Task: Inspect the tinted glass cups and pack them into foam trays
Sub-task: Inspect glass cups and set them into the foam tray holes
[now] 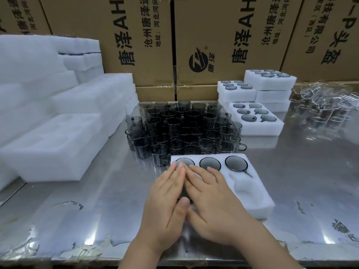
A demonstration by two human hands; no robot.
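A white foam tray (252,193) lies on the steel table in front of me. Its far row holds three tinted glass cups (210,164), rims up. My left hand (167,197) and my right hand (213,200) lie side by side with straight fingers over the tray's near left part, fingertips reaching the far-left cup (186,161). A dark shape shows in the gap between my palms; what it is stays hidden. The tray's near right pocket (242,186) has nothing in it. A dense cluster of loose tinted cups (184,131) stands just behind the tray.
Stacks of unfilled foam trays (58,144) fill the left side. Filled trays (256,118) and stacked ones (270,79) sit at the back right. Clear glass pieces (326,105) lie far right. Cardboard boxes (223,35) wall off the back.
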